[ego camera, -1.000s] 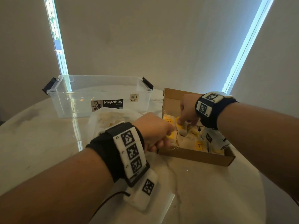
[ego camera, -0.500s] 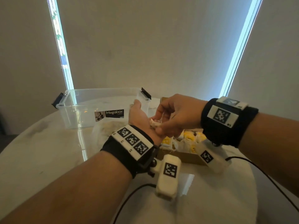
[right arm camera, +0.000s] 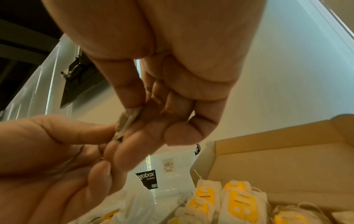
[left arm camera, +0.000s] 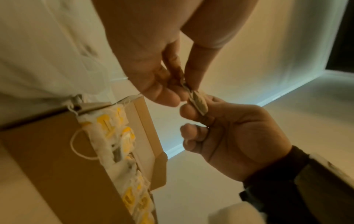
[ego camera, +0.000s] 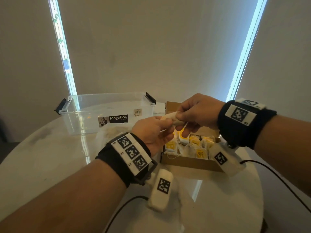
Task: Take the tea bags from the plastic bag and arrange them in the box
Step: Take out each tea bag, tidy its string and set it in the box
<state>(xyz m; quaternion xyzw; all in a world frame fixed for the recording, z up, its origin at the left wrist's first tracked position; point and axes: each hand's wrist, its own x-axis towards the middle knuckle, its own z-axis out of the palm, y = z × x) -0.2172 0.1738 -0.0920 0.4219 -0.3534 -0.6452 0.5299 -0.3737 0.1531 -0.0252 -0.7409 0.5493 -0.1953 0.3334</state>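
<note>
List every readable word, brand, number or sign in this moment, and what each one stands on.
"Megabox": black label on the clear plastic storage bin.
"STORAGE": same label, right wrist view.
"P109.00", roughly: white barcode price sticker on that bin; its other print is too small.
"RELAX", partly legible: yellow tag of a white tea bag in the brown cardboard box.
Square black-and-white markers on the wristbands: no words.

A clear plastic storage tub [ego camera: 107, 111] with black latches and a "Megabox" label stands at the far side of my round white marble table [ego camera: 42, 158], near the wall. A price sticker [ego camera: 137, 112] sits on its front, right of the label. Behind it, pale blinds [ego camera: 151, 47] cover the windows, daylight showing in two narrow strips.
</note>
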